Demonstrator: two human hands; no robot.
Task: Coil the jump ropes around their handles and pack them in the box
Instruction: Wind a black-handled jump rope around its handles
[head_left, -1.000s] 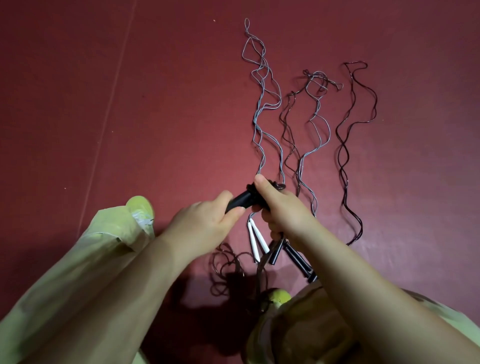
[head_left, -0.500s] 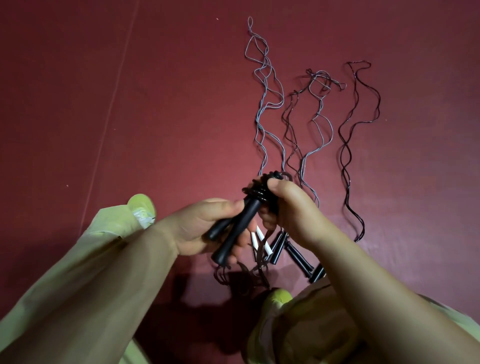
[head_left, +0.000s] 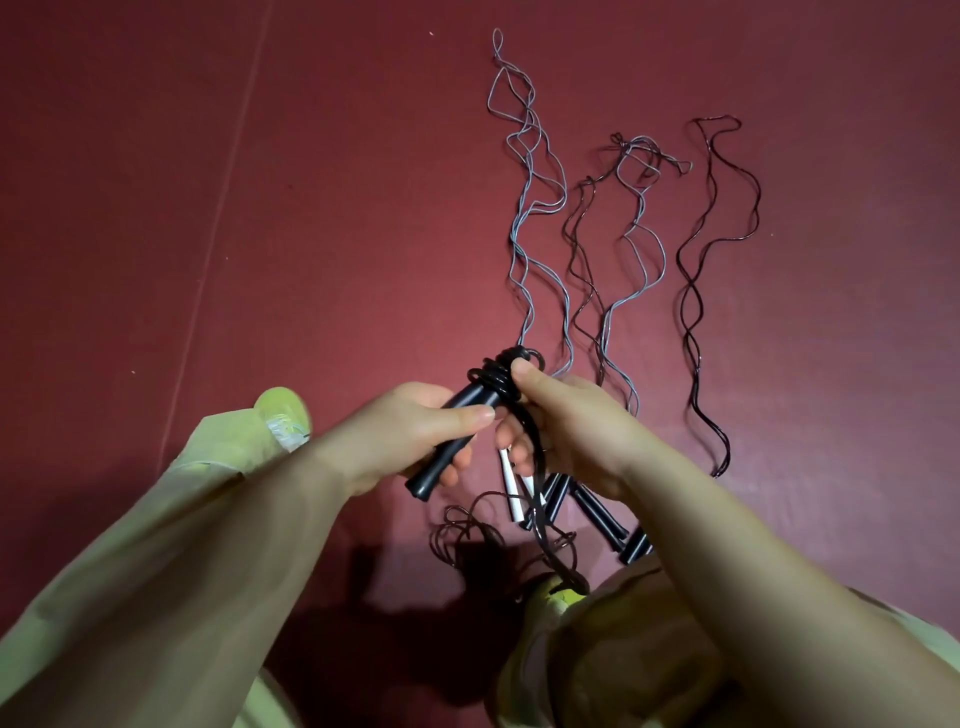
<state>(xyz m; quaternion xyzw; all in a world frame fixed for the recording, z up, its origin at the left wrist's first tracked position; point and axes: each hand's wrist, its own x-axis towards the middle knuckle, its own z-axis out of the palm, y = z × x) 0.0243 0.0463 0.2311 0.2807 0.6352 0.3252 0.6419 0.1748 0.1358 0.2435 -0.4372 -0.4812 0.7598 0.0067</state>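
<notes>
Nearest the camera, two knees in pale green trousers (head_left: 119, 545) fill the bottom corners, with a yellow-green shoe tip (head_left: 558, 592) low at centre and a second shoe (head_left: 283, 415) further left, both on the dark red floor mat (head_left: 311, 208).

Just beyond the near shoe a loose tangle of dark rope (head_left: 483, 540) lies on the mat, its strand rising to the hands. Beside it rest white handles (head_left: 511, 491) and black handles (head_left: 597, 512) of other ropes, partly hidden under the right wrist.

Above these, the left hand (head_left: 410, 436) is wrapped round a pair of black handles (head_left: 452, 441) held together and tilted, lower end toward the person, upper end away; thumb lies across the top and fingers curl beneath. The right hand (head_left: 566, 431) pinches the dark rope against the upper end of those handles, thumb pressing on a few finished turns of coil (head_left: 498, 379) wound round them. The held rope is lifted clear of the mat.

Further out, toward the far edge of the mat, four uncoiled ropes stretch away in wavy doubled lines: a grey rope (head_left: 530, 208) reaching furthest, a dark rope (head_left: 576, 249) beside it, another grey rope (head_left: 644, 249) touching that one near its far end, and a dark rope (head_left: 696, 291) apart on the right. A faint seam (head_left: 218, 218) crosses the mat on the left.
</notes>
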